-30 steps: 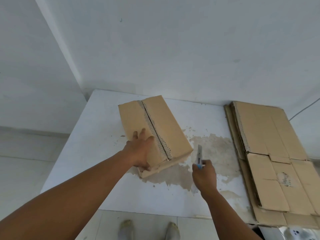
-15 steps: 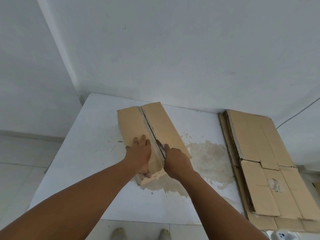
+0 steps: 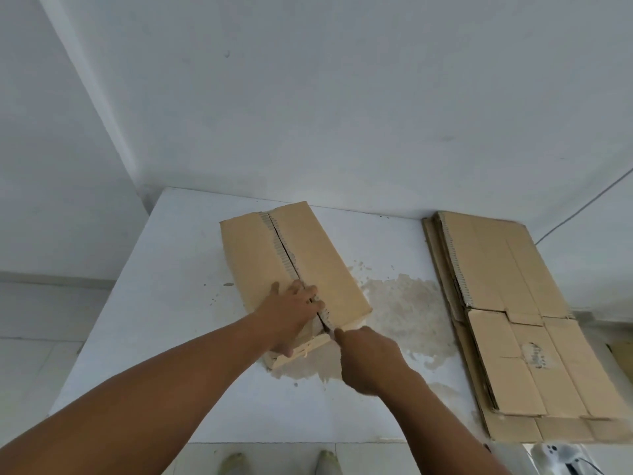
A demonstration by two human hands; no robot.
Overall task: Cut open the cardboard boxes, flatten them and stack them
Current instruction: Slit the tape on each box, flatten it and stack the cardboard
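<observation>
A closed brown cardboard box lies on the white table, with a taped seam running down its top. My left hand lies flat on the box's near left half, fingers spread beside the seam. My right hand grips a utility knife. Only a short piece of its blade shows, at the near end of the seam on the box's front edge. A stack of flattened boxes lies on the right side of the table.
A brownish stain spreads over the table between the box and the flattened stack. Grey walls stand behind the table, and a thin cable runs down the right wall. My feet show below the table's near edge.
My right hand brought the knife from the table right of the box onto the seam, then drew it back to the box's near edge. My left hand stayed pressed on the box.
</observation>
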